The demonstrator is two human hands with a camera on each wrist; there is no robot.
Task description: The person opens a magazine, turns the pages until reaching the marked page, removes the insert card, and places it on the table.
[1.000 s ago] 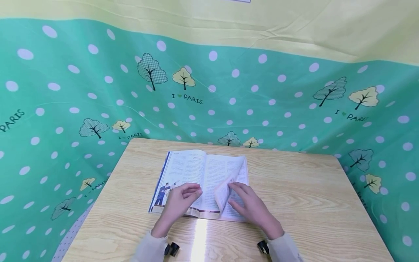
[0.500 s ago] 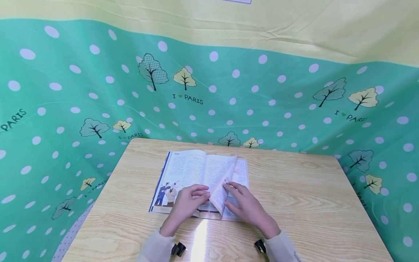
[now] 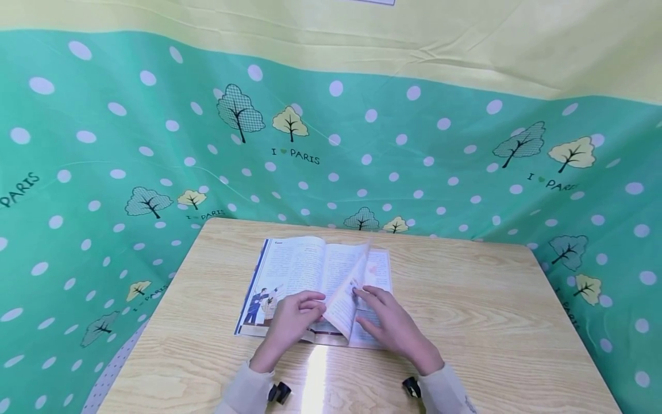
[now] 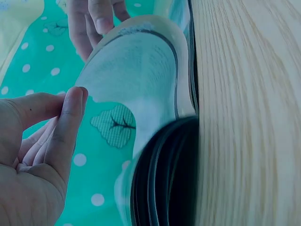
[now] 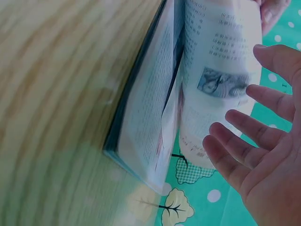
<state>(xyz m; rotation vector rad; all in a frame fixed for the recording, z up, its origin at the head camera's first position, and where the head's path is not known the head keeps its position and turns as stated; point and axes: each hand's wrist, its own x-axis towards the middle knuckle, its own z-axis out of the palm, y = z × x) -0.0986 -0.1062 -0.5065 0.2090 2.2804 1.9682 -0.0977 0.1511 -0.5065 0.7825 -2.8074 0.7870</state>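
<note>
An open magazine [image 3: 297, 259] lies on the table, its left page printed with text and a figure in a blue suit. One page [image 3: 343, 305] of the right half is raised and curls over toward the left. My left hand [image 3: 291, 319] pinches the edge of this page between thumb and index finger, as the left wrist view shows. On the page's other side is my right hand [image 3: 390, 322], fingers spread and slightly bent, with fingertips at the page [image 5: 221, 52] near a small printed picture. Part of the magazine's lower left is hidden behind my left hand.
The wooden table [image 3: 465, 299] extends to both sides of the magazine. Behind it hangs a green dotted curtain [image 3: 434, 149] with printed trees. Black wrist devices [image 3: 279, 393] sit by the sleeves, and a bright light streak [image 3: 315, 379] crosses the table's front.
My left hand has moved right from over the left page to the raised page's edge. The page has swung further left, and my right hand has shifted slightly left.
</note>
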